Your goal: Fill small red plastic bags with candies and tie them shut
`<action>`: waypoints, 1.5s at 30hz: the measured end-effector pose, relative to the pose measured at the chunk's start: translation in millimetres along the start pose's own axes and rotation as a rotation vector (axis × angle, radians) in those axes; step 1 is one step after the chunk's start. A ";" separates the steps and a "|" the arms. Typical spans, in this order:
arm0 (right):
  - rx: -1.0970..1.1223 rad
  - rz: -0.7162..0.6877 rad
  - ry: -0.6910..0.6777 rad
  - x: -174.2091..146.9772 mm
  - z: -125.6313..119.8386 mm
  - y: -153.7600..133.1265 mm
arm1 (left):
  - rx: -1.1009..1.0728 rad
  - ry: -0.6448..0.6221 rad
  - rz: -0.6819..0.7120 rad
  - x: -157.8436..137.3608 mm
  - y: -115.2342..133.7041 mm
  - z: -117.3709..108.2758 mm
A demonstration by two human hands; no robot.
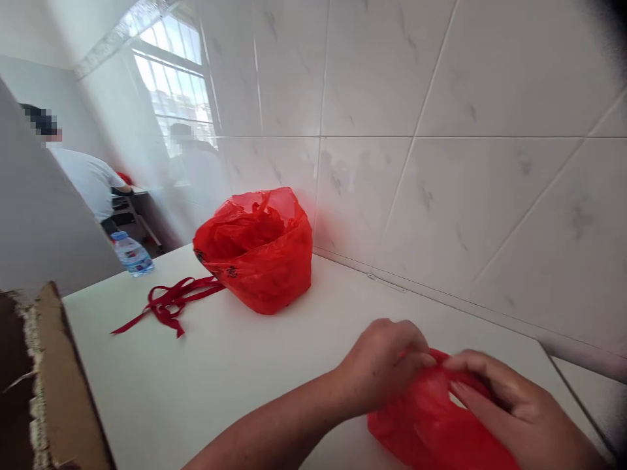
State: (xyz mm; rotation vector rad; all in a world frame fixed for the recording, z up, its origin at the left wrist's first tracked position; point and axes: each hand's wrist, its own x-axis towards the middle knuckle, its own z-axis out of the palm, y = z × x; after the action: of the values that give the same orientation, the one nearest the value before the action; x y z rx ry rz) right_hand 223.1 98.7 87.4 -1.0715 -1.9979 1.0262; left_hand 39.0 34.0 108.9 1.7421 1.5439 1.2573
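Note:
A thin red plastic bag [435,424] is between my two hands at the lower right, over the white table. My left hand [386,359] pinches its upper edge, fingers closed. On the other side, my right hand [504,398] grips the same bag between thumb and fingers, close to a small gap in the plastic. The bag's lower part runs out of view, and I cannot tell what is inside. Farther back, a fuller red plastic bag [274,274] stands with its mouth gaping, touched by neither hand. Dark red ribbon [169,303] lies loosely beside it.
The white table [235,385] meets a tiled wall [372,196]. A water bottle [132,254] stands at its far left edge. A torn cardboard box [63,385] borders the near left. Behind a grey partition [44,196], a person in a white shirt [85,176] bends over another table.

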 end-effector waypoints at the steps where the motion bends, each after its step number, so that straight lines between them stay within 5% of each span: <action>1: -0.036 0.025 -0.011 3.8 -0.6 -2.9 | 0.018 0.018 0.003 -0.3 -0.2 0.9; 6: -0.201 0.178 0.056 6.5 -0.5 -17.2 | 0.069 0.045 0.108 -0.1 -6.9 6.6; 12: 0.278 0.152 -0.046 1.8 -5.9 -27.6 | 0.145 0.057 0.182 -2.0 -13.6 2.9; 18: -0.145 0.239 0.404 28.9 -11.4 34.5 | 0.336 -0.083 0.168 -25.6 -30.6 -20.5; 20: -0.187 0.259 0.457 36.8 -13.3 55.9 | 0.392 -0.142 0.115 -37.3 -37.1 -28.2; 25: -0.063 0.265 0.390 43.8 -19.0 85.7 | 0.238 -0.263 -0.078 -56.2 -43.7 -40.4; 29: -0.015 0.349 0.469 39.5 -22.8 109.8 | -0.007 -0.227 -0.066 -51.2 -40.4 -39.9; 35: -0.113 0.449 0.462 35.0 -19.8 139.0 | 0.043 -0.127 -0.069 -20.2 -38.8 4.6; 40: -0.209 0.436 0.376 34.8 -18.9 142.7 | 0.327 -0.330 -0.019 -1.0 -49.8 35.2; 42: -0.225 0.435 0.356 36.2 -20.9 147.0 | 0.428 -0.367 -0.016 1.9 -50.4 25.0; 45: -0.252 0.448 0.339 39.9 -23.7 155.7 | 0.509 -0.285 -0.011 2.3 -41.4 -19.1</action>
State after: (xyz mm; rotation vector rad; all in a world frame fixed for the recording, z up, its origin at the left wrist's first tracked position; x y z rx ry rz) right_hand 281.3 197.8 -27.4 -1.7588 -1.6749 0.7464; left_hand 1.8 42.2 83.8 2.1020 1.7929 0.5960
